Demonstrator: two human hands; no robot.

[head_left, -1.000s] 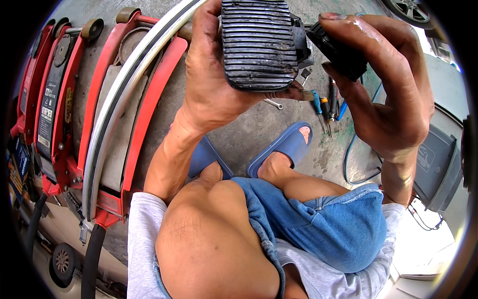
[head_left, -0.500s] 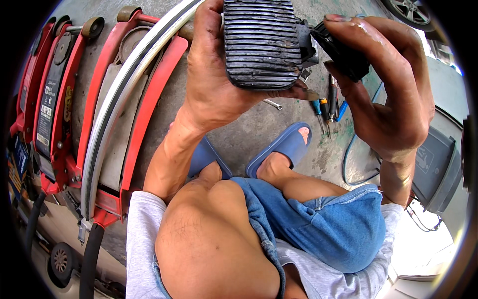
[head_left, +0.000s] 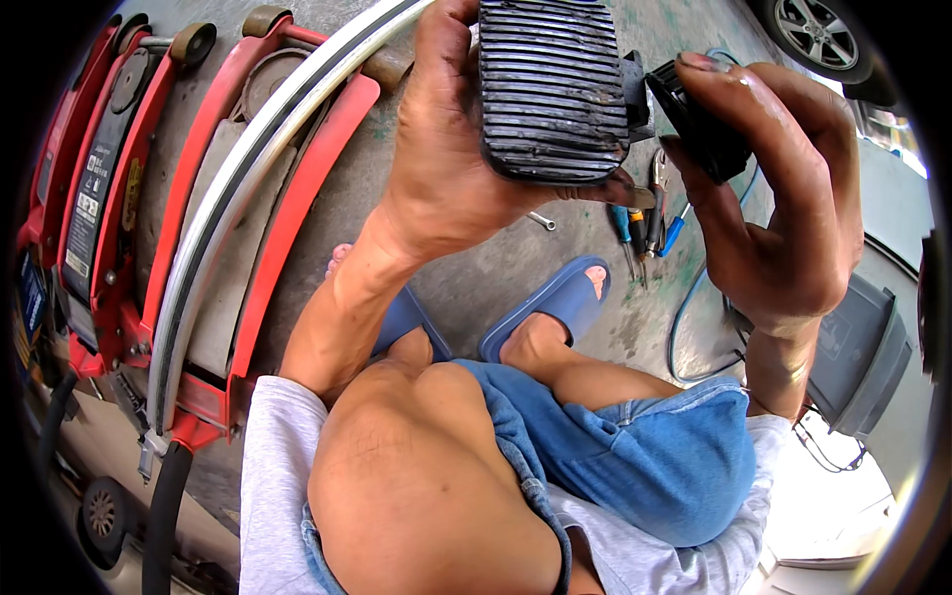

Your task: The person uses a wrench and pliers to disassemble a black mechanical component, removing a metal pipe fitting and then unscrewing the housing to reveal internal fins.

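In the upper centre of the frame, the left hand (head_left: 446, 183) grips a black ribbed block (head_left: 553, 94). Just beside the block, toward the upper right, the right hand (head_left: 793, 203) pinches a smaller black piece (head_left: 706, 134) between thumb and fingers. Screwdrivers (head_left: 622, 224) lie on the floor (head_left: 451, 297) below, and red jacks (head_left: 312, 193) fill the left side.

The block (head_left: 553, 94) is between the jacks (head_left: 302, 218), left, and a piece (head_left: 709, 131), right.

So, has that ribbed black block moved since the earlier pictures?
Yes; the ribbed black block, in the left hand, has shifted right against the wrench on the floor.
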